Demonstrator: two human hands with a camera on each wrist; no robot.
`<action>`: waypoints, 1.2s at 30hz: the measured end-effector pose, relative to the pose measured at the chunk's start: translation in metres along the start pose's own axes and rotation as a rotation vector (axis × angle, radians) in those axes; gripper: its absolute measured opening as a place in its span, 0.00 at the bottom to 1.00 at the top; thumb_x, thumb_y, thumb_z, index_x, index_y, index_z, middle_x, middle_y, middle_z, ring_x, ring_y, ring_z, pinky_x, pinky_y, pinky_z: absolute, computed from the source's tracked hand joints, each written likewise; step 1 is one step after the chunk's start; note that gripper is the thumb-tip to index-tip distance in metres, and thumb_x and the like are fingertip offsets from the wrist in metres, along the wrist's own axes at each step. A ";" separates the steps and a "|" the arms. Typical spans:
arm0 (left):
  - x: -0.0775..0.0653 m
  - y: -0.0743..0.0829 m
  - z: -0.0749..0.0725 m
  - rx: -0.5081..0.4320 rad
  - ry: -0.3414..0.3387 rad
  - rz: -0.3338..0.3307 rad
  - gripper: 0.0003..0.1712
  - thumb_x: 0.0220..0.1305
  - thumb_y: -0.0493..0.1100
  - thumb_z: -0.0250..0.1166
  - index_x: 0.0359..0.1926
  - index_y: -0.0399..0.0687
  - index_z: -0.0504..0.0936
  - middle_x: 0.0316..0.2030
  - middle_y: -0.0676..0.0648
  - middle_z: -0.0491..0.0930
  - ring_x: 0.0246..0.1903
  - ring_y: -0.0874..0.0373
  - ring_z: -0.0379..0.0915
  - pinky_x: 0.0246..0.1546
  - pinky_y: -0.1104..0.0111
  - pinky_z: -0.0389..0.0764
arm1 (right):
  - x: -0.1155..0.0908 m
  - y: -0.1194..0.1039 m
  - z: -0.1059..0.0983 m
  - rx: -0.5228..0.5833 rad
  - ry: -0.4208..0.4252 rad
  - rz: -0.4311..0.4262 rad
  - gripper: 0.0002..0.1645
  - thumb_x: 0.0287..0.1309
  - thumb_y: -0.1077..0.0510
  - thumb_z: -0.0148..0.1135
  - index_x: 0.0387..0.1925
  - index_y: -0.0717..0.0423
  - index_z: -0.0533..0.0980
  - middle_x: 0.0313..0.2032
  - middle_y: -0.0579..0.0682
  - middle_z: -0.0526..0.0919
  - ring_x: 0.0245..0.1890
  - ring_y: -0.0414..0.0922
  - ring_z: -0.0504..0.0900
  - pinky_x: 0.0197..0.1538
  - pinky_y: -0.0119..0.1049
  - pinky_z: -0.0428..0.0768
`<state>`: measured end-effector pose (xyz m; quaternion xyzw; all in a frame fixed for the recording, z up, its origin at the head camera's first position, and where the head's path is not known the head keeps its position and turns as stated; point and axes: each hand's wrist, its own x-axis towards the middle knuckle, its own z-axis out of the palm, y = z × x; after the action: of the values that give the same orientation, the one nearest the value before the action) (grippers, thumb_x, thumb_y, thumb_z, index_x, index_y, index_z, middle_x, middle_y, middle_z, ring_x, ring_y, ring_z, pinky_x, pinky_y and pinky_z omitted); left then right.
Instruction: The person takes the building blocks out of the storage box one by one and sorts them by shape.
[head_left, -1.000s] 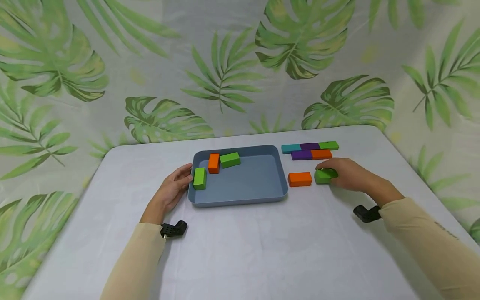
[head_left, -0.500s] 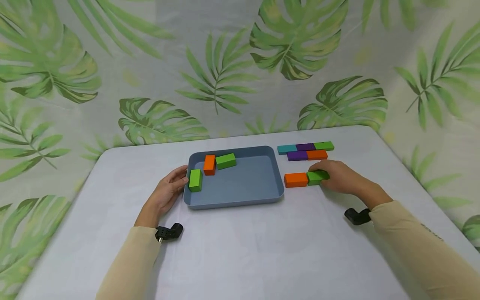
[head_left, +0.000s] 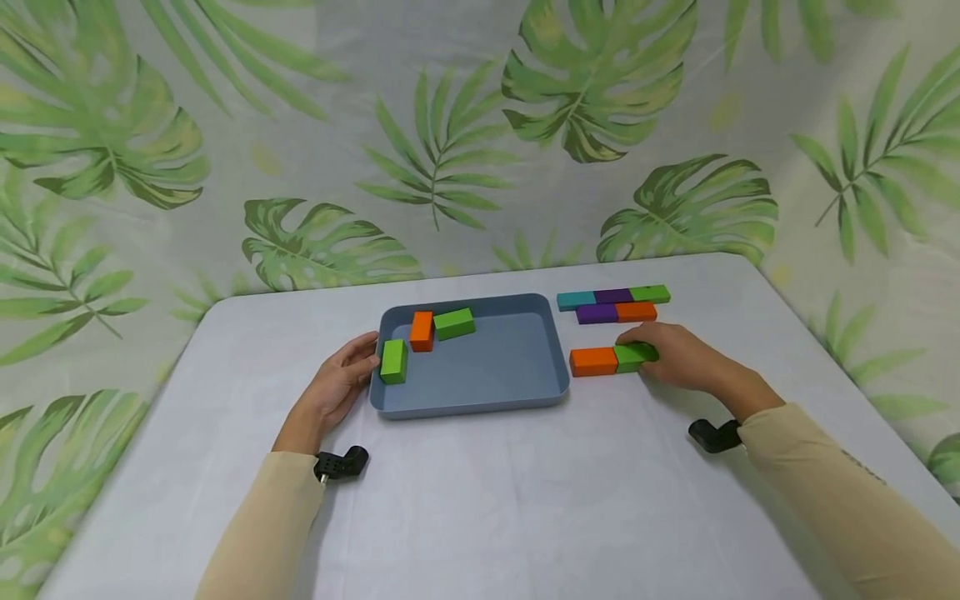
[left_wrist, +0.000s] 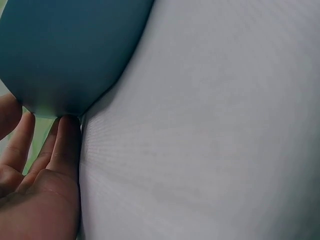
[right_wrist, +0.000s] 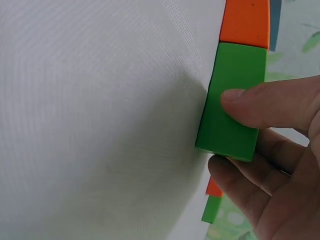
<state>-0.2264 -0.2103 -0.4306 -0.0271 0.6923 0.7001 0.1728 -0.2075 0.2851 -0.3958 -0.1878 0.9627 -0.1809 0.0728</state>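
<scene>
In the head view my right hand (head_left: 678, 357) holds a green block (head_left: 633, 356) on the table, end to end with an orange block (head_left: 593, 362). The right wrist view shows the thumb lying across the face of this green block (right_wrist: 234, 130), with fingers behind and below it. My left hand (head_left: 337, 383) touches the left wall of the blue-grey tray (head_left: 487, 375), its fingertips against the outer side in the left wrist view. Inside the tray are an orange block (head_left: 422, 332) and two green blocks, one by the left wall (head_left: 393, 362) and one at the back (head_left: 454, 324).
Behind the held block lie two rows of blocks. One has teal (head_left: 576, 301), purple (head_left: 613, 296) and green (head_left: 650, 293) blocks; the nearer has purple (head_left: 597, 313) and orange (head_left: 637, 312). A leaf-patterned cloth (head_left: 450, 125) hangs behind the white table (head_left: 510, 500).
My right hand has moved the green block left until it meets the end of the orange block. The left hand stays at the tray's left side. The head view has shifted slightly.
</scene>
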 end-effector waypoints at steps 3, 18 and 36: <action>0.000 -0.001 -0.001 0.002 0.005 0.003 0.36 0.74 0.37 0.52 0.78 0.48 0.51 0.79 0.43 0.48 0.78 0.50 0.45 0.80 0.57 0.47 | 0.000 -0.002 -0.003 -0.010 0.002 -0.016 0.25 0.56 0.68 0.64 0.58 0.62 0.77 0.57 0.62 0.81 0.58 0.60 0.77 0.64 0.61 0.74; 0.002 -0.002 0.000 -0.008 0.015 0.020 0.36 0.74 0.35 0.53 0.78 0.47 0.53 0.78 0.42 0.49 0.78 0.49 0.46 0.80 0.57 0.49 | 0.024 -0.051 -0.054 -0.015 0.091 -0.145 0.23 0.62 0.60 0.64 0.59 0.62 0.76 0.57 0.62 0.80 0.56 0.59 0.78 0.61 0.60 0.77; 0.002 -0.002 -0.003 -0.017 0.014 0.031 0.35 0.74 0.36 0.52 0.78 0.48 0.54 0.79 0.43 0.50 0.78 0.50 0.47 0.80 0.57 0.49 | 0.140 -0.161 -0.017 -0.026 -0.176 -0.274 0.26 0.64 0.62 0.58 0.63 0.59 0.74 0.62 0.58 0.77 0.63 0.55 0.75 0.67 0.51 0.74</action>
<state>-0.2286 -0.2131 -0.4336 -0.0228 0.6878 0.7084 0.1571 -0.2861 0.0974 -0.3296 -0.3336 0.9201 -0.1597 0.1290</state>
